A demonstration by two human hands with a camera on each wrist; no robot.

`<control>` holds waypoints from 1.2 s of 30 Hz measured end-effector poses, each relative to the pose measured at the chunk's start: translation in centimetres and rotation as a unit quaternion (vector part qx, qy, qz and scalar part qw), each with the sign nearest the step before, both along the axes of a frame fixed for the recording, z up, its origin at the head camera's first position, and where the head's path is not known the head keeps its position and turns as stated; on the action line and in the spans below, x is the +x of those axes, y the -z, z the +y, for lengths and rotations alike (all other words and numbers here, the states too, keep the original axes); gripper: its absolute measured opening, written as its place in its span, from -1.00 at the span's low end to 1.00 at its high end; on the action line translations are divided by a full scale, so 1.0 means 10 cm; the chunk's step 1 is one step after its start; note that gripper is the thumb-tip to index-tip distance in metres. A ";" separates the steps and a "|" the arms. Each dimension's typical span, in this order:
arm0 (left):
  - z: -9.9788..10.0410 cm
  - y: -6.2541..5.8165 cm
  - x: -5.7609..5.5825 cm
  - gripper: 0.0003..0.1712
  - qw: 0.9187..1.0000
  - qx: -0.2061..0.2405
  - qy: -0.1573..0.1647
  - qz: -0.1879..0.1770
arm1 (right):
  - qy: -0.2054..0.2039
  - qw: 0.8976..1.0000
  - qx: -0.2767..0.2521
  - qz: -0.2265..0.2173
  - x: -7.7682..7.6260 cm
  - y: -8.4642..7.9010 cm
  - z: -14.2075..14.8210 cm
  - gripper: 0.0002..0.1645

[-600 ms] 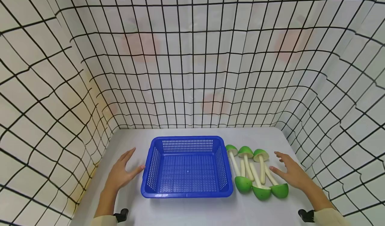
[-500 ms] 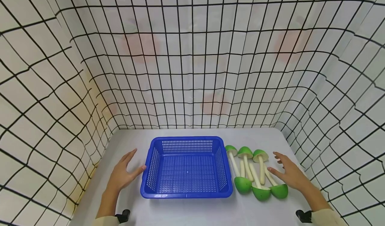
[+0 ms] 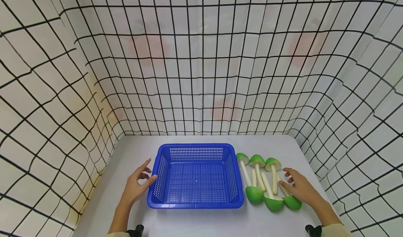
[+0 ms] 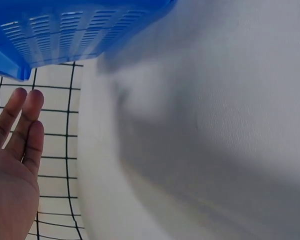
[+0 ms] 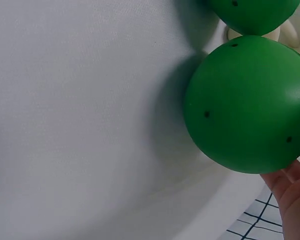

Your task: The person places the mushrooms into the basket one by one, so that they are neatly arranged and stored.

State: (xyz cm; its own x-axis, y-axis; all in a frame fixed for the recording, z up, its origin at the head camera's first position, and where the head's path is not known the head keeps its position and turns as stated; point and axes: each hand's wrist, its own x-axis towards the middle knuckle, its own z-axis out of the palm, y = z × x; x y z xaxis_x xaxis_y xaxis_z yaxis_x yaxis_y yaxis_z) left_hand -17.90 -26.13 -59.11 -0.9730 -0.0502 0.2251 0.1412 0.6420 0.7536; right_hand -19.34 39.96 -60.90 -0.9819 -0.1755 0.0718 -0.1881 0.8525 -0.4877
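L hand (image 3: pixel 134 185): released, thumb at L rim of blue basket (image 3: pixel 195 205), approx. ctr of white table (image 3: pixel 195 224). Green-capped mushrooms (image 3: pixel 267 185): lying just R of basket. R hand (image 3: pixel 299 186): released, thumb over R-most mushroom (image 3: pixel 292 202); contact unclear.

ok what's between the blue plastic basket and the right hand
Green-capped, pale-stemmed mushrooms lie between the basket and the right hand, in the head view.
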 end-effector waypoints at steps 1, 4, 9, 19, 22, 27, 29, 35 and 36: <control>0.01 0.00 0.00 -0.13 1.000 0.009 0.002 0.004 | -0.003 1.000 -0.002 0.001 0.00 0.01 0.00 -0.23; 0.03 0.00 0.01 -0.18 1.000 0.029 0.007 0.006 | -0.011 1.000 -0.003 0.002 0.01 0.04 0.01 -0.29; 0.06 0.06 0.04 -0.24 0.999 0.048 0.008 -0.018 | -0.026 0.999 -0.018 -0.014 0.03 0.07 -0.01 -0.36; 0.15 0.11 0.12 -0.37 0.988 0.145 0.012 -0.050 | -0.011 0.996 -0.014 -0.091 0.06 0.07 -0.02 -0.38; 0.16 0.11 0.14 -0.38 0.984 0.165 0.012 -0.060 | -0.005 0.995 -0.017 -0.095 0.05 0.08 -0.01 -0.37; 0.16 0.13 0.14 -0.39 0.974 0.212 0.018 -0.075 | 0.002 0.996 -0.024 -0.090 0.05 0.04 -0.02 -0.37; 0.16 0.15 0.14 -0.39 0.970 0.229 0.021 -0.083 | 0.004 0.996 -0.022 -0.084 0.06 0.02 -0.02 -0.38; 0.15 0.16 0.11 -0.42 0.970 0.223 0.012 -0.098 | 0.014 0.996 -0.032 -0.078 0.07 -0.03 -0.02 -0.37; 0.14 0.16 0.11 -0.43 0.971 0.219 0.007 -0.099 | 0.014 0.996 -0.030 -0.077 0.07 -0.04 -0.03 -0.37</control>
State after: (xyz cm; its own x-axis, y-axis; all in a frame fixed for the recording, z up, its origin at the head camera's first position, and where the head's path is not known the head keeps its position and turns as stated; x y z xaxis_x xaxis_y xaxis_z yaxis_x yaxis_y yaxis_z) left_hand -16.81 -24.72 -60.73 -0.9964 -0.0850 -0.0057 -0.0271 0.2527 0.9672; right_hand -18.66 39.69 -60.49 -0.9864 -0.1483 -0.0713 -0.0835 0.8244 -0.5598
